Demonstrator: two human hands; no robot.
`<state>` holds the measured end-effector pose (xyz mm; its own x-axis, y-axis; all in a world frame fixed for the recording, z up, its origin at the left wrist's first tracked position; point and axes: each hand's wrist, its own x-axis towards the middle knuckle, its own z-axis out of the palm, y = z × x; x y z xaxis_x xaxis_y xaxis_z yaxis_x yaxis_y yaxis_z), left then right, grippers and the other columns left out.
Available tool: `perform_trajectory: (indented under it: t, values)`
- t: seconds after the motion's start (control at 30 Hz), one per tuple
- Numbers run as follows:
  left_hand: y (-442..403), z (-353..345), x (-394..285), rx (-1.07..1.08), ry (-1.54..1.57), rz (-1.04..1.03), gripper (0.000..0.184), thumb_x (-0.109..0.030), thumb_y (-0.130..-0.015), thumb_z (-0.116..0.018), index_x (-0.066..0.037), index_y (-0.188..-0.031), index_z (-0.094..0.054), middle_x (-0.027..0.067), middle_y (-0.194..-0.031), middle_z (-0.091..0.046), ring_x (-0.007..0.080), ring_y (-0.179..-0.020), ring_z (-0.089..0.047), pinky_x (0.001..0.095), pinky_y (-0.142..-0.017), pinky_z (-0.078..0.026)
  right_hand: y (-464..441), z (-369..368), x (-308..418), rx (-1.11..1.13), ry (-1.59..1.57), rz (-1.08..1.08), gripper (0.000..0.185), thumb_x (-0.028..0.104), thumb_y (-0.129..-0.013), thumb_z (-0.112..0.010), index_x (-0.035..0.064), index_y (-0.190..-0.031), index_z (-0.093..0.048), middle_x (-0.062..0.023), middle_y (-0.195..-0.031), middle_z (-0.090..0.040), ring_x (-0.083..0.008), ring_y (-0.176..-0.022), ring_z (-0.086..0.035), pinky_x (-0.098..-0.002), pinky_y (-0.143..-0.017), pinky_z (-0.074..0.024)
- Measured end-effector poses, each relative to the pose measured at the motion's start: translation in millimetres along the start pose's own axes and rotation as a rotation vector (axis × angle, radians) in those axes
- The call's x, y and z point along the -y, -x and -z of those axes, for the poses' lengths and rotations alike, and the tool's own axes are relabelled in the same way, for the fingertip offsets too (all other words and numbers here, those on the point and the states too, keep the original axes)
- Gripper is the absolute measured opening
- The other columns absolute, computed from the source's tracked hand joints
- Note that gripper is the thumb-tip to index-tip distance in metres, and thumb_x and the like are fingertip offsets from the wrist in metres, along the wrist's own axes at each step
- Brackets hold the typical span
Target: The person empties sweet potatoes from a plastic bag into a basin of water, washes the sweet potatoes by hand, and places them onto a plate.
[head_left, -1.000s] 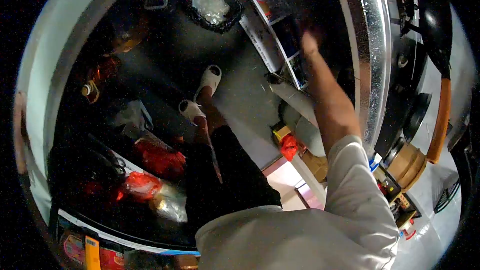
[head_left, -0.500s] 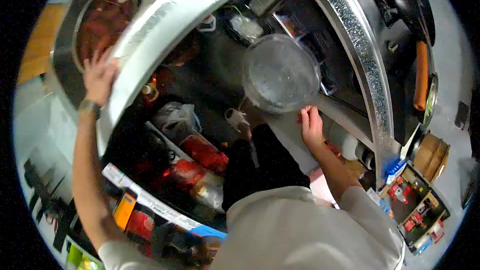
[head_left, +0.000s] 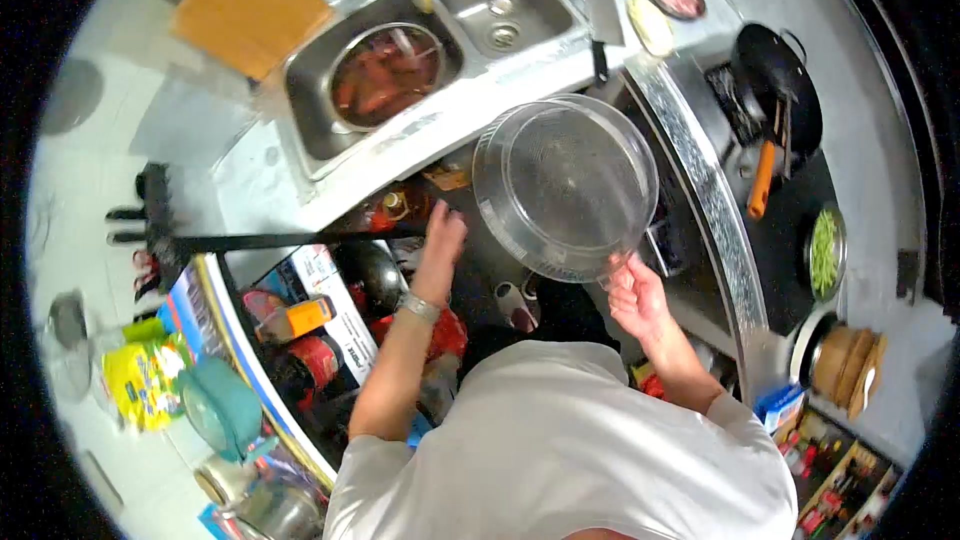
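Head view: left hand (head_left: 445, 237) has been drawn off front edge of sink (head_left: 535, 8); clear round container (head_left: 570, 180) is held in front of sink, rim pinched by fingers of right hand (head_left: 638, 300), so only 1 hand is committed. Left fingers blurred, grip cannot be told; contact with black bar (head_left: 300, 241) unclear. Things beneath container hidden.

The bowl (head_left: 570, 175) is round, wide and see-through, made of clear plastic, with a ribbed side wall and a flat, cloudy base covered in fine speckles. It is held up in the air in front of the body, tilted so that its broad round face shows, with the right grip (head_left: 640, 298) pinching its near rim between thumb and fingers; which way its mouth faces is hard to tell.
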<state>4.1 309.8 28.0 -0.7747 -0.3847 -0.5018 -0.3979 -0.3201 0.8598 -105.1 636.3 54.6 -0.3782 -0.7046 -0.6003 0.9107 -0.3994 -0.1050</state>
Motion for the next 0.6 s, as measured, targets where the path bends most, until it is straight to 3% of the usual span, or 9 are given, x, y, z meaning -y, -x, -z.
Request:
perform_trajectory:
  t: [0.03,0.07,0.2,0.33,0.4,0.43,0.47,0.53,0.6]
  values:
    - [8,-5,18,0.036,0.246,0.028,0.088,-0.046,-0.091,-0.06,-0.005,-0.153,-0.012,0.0161,-0.147,-0.038,0.0264,-0.132,-0.042,0.039,-0.108,-0.033,-5,-4,-3,0.028,-0.032,-0.029,0.026,0.036,-0.1,-0.049,0.0109,-0.103,-0.057,0.0029,-0.068,-0.051,-0.0082,-0.046,-0.041,-0.0211,-0.037,-0.0301]
    - [11,-10,27,0.019,0.299,0.025,0.073,-0.044,-0.096,-0.053,-0.015,-0.153,-0.017,0.0129,-0.14,-0.049,0.0249,-0.122,-0.053,0.0418,-0.102,-0.042,-12,-10,-7,0.055,-0.065,-0.061,0.027,0.036,-0.1,-0.048,0.0109,-0.104,-0.058,0.0027,-0.068,-0.052,-0.0084,-0.045,-0.041,-0.0212,-0.037,-0.0305]
    - [22,-13,13,0.161,0.637,0.001,0.072,-0.033,-0.095,-0.056,-0.014,-0.152,-0.015,0.0187,-0.135,-0.052,0.0364,-0.114,-0.06,0.0482,-0.093,-0.051,-50,-40,-15,0.207,-0.039,-0.233,0.028,0.031,-0.099,-0.049,0.0061,-0.109,-0.059,0.0007,-0.074,-0.055,-0.0084,-0.048,-0.041,-0.021,-0.038,-0.0313]
    - [21,-13,-7,-0.095,0.571,-0.05,0.069,-0.022,-0.094,-0.057,-0.012,-0.15,-0.018,0.0221,-0.13,-0.054,0.0379,-0.106,-0.063,0.0476,-0.088,-0.054,-96,-72,0,0.319,0.044,-0.458,0.041,0.045,-0.102,-0.041,0.0097,-0.112,-0.058,-0.0038,-0.078,-0.062,-0.0097,-0.051,-0.048,-0.0213,-0.041,-0.0377]
    - [5,-1,-19,-0.219,0.655,-0.099,0.079,-0.02,-0.092,-0.057,-0.01,-0.153,-0.007,0.0206,-0.122,-0.056,0.0343,-0.096,-0.066,0.0435,-0.08,-0.058,-113,-119,9,0.116,0.559,-0.294,0.049,0.05,-0.101,-0.037,0.0067,-0.113,-0.057,-0.0102,-0.091,-0.069,-0.0124,-0.059,-0.058,-0.0222,-0.048,-0.0444]
    - [-3,8,-24,-0.212,0.676,-0.132,0.077,-0.014,-0.091,-0.053,-0.008,-0.152,-0.006,0.0206,-0.117,-0.058,0.0349,-0.096,-0.066,0.0443,-0.08,-0.058,-127,-121,17,0.196,0.709,-0.218,0.055,0.052,-0.101,-0.036,0.0036,-0.116,-0.055,-0.0144,-0.101,-0.07,-0.0151,-0.069,-0.064,-0.0247,-0.053,-0.0485]
    - [-8,16,-31,-0.231,0.691,-0.146,0.077,-0.014,-0.091,-0.053,-0.008,-0.152,-0.006,0.0206,-0.117,-0.058,0.0349,-0.096,-0.066,0.0443,-0.08,-0.058,-139,-127,24,0.179,0.737,-0.181,0.055,0.051,-0.101,-0.036,0.0022,-0.121,-0.052,-0.0128,-0.098,-0.069,-0.015,-0.072,-0.065,-0.0264,-0.056,-0.05]
    - [-18,34,-45,-0.385,0.726,-0.208,0.051,-0.006,-0.087,-0.047,-0.006,-0.137,-0.034,0.021,-0.11,-0.059,0.0379,-0.098,-0.065,0.0465,-0.084,-0.057,-154,-142,36,0.142,0.892,-0.094,0.054,0.049,-0.102,-0.037,0.0012,-0.124,-0.05,-0.0122,-0.099,-0.069,-0.0151,-0.074,-0.065,-0.0271,-0.059,-0.0512]
    - [-31,51,-55,-0.534,0.798,-0.246,0.041,-0.011,-0.089,-0.045,0.001,-0.127,-0.041,0.0243,-0.113,-0.057,0.0385,-0.103,-0.063,0.0478,-0.088,-0.056,-168,-152,46,0.126,0.959,-0.098,0.048,0.042,-0.103,-0.04,-0.0001,-0.123,-0.05,-0.0115,-0.099,-0.069,-0.015,-0.075,-0.065,-0.0269,-0.062,-0.0517]
